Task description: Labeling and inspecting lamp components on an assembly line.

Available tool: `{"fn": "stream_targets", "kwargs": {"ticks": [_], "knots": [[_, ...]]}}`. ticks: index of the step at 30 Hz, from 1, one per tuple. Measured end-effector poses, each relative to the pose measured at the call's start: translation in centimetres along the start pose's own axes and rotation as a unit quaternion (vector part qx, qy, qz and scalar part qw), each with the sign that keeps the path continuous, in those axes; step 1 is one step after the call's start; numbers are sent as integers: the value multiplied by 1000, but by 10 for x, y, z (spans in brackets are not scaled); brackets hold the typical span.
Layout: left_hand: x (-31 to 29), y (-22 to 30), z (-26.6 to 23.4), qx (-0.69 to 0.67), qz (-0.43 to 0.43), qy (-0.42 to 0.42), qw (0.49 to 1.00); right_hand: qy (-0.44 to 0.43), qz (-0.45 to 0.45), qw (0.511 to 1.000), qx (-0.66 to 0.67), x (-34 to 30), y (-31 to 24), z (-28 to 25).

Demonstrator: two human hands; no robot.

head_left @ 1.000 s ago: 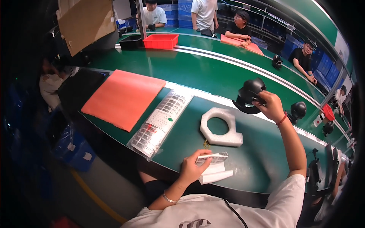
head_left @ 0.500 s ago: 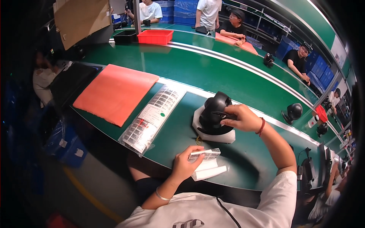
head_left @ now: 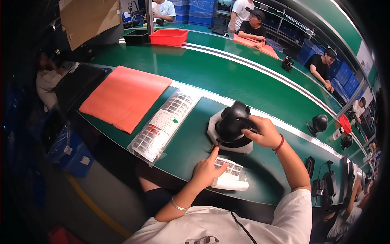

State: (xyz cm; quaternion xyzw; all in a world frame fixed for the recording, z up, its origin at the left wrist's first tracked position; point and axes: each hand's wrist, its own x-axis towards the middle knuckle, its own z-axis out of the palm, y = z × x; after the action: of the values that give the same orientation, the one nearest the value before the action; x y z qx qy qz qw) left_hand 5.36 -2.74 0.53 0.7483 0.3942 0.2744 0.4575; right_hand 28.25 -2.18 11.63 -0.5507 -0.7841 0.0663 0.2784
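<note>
My right hand is closed on the side of a round black device, which looks like a swivelling camera head on a round base. The device rests on a pale eight-sided block. My left hand stretches its index finger to the near-left edge of the base, with the thumb apart and over a label sheet. Printed squares show on the sheet, and its near end is a white roll. A small yellowish item by the left fingertip is partly hidden.
A plastic-wrapped stack of label sheets and an orange foam mat lie to the left. Beyond the green belt stand a red bin and seated workers. Another black device and black adapters are at right.
My left hand has let the raised label sheet down flat and moved its index finger up to the device's base. The device has turned slightly under my right hand.
</note>
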Motion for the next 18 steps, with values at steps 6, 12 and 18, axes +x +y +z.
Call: {"fn": "stream_targets", "kwargs": {"ticks": [6, 12, 18], "knots": [[9, 0, 7, 16, -3, -16, 1000, -18, 62, 998, 17, -7, 7, 0], [-1, -6, 11, -140, 59, 70, 986, 204, 62, 974, -83, -27, -8, 8], [-10, 8, 0, -268, 78, 94, 956, 165, -83, 981, -53, -54, -32, 13]]}}
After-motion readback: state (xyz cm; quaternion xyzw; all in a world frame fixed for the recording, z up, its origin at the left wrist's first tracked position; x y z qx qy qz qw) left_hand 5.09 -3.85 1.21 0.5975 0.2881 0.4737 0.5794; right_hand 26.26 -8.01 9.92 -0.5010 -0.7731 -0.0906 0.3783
